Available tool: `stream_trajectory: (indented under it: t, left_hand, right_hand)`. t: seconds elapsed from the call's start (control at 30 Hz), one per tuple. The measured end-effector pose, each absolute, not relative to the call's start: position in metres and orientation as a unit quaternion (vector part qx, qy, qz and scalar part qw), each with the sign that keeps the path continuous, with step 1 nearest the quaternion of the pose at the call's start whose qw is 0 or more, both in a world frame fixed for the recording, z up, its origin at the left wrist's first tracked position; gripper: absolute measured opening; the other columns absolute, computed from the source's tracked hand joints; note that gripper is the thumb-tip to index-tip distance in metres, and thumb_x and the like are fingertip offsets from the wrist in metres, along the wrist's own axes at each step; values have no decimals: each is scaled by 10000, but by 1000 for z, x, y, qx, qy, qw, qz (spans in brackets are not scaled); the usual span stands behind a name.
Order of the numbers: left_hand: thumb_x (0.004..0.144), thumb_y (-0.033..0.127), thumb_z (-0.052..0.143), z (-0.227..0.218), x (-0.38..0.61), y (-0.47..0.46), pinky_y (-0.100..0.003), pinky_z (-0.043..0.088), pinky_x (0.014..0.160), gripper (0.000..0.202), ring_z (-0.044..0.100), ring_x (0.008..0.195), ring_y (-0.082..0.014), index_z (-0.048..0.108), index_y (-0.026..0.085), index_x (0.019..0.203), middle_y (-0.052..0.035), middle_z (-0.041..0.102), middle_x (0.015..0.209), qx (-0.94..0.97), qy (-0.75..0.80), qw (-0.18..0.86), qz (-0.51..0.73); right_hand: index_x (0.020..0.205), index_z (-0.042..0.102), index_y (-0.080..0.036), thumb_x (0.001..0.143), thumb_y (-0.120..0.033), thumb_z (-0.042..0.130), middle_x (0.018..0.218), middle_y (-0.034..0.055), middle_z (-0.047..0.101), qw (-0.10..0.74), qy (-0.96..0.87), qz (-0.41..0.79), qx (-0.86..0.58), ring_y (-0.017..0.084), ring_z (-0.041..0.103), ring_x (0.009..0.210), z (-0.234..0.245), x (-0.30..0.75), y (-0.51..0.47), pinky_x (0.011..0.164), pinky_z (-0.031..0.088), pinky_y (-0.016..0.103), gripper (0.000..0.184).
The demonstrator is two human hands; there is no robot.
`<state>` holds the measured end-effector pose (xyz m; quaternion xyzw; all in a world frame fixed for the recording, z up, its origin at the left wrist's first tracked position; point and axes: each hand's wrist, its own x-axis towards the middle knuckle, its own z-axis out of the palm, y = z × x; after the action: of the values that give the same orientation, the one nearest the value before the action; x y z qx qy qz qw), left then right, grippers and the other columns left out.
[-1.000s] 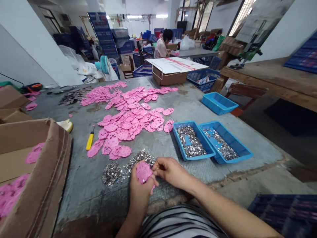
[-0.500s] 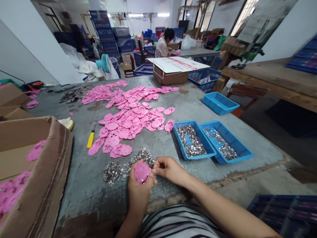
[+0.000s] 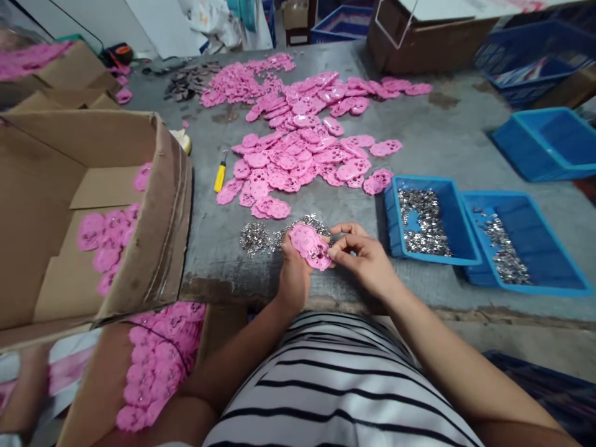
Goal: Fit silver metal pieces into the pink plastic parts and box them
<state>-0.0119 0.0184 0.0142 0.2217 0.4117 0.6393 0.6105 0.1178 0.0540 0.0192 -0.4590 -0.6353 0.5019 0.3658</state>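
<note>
A single camera, worn on the person's head, gives the view. It faces forward and steeply down across the surface (image 3: 447, 118), looking over the chest, so the striped shirt (image 3: 335, 388) fills the lower middle and lies nearest the lens. Both forearms (image 3: 447, 341) enter from below, leading to the left fingers (image 3: 287, 248) and right fingers (image 3: 347, 228) just below the middle. The view is wide: a big cardboard box (image 3: 173, 217) looms close at the left, a blue tray (image 3: 549, 152) meets the right edge, and a white wall (image 3: 142, 28) shows along the top.
</note>
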Motion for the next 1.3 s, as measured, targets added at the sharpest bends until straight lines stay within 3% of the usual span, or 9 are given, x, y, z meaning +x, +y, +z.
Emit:
stream_trajectory:
  t: [0.2,0.6,0.87,1.1,1.2,1.3]
  left_hand:
    - [591,877,451,12,-9,17,-340,502,856,908,583,1115,-267,504,246,1241,-109,639,1107,233,422,587,651]
    - [676,806,474,3,-3,13,-372,440,984,901,561,1149,-264,417,226,1363,-140,583,1231,241,392,558,690]
    - [626,796,559,5,1,13,-371,487,917,908,546,1165,-272,429,252,1342,-126,587,1218,212,363,584,694]
    - [624,806,548,7,-2,13,-384,495,882,862,588,1086,-269,450,259,1283,-107,625,1113,215,366,599,679]
    - [639,792,553,11,-7,13,-373,510,827,831,614,1051,-281,457,245,1256,-110,641,1064,217,384,611,657]
    - [718,555,666,13,-13,11,-331,523,726,629,670,886,-235,435,251,1218,-79,656,985,227,409,637,613]
  right_hand:
    - [595,619,-187,746,-417,689,1049,80,570,371,-636,479,-478,240,506,1076,20,114,51,892,403,379,284]
    - [596,590,-193,748,-328,662,1102,75,566,425,-583,491,-488,239,492,1145,11,101,42,1009,348,401,216]
    - [623,538,-205,774,-338,629,1098,80,560,448,-582,462,-497,234,492,1147,5,96,39,977,377,391,221]
    - [779,516,-218,772,-382,646,1159,93,543,473,-560,477,-485,227,536,1093,3,98,40,874,448,360,210]
    - [798,526,-223,769,-337,632,1109,80,579,536,-568,405,-476,212,558,1040,17,125,59,867,453,358,158]
    - [802,517,-231,747,-281,619,982,82,605,615,-545,221,-525,203,576,965,36,176,88,884,441,364,126]
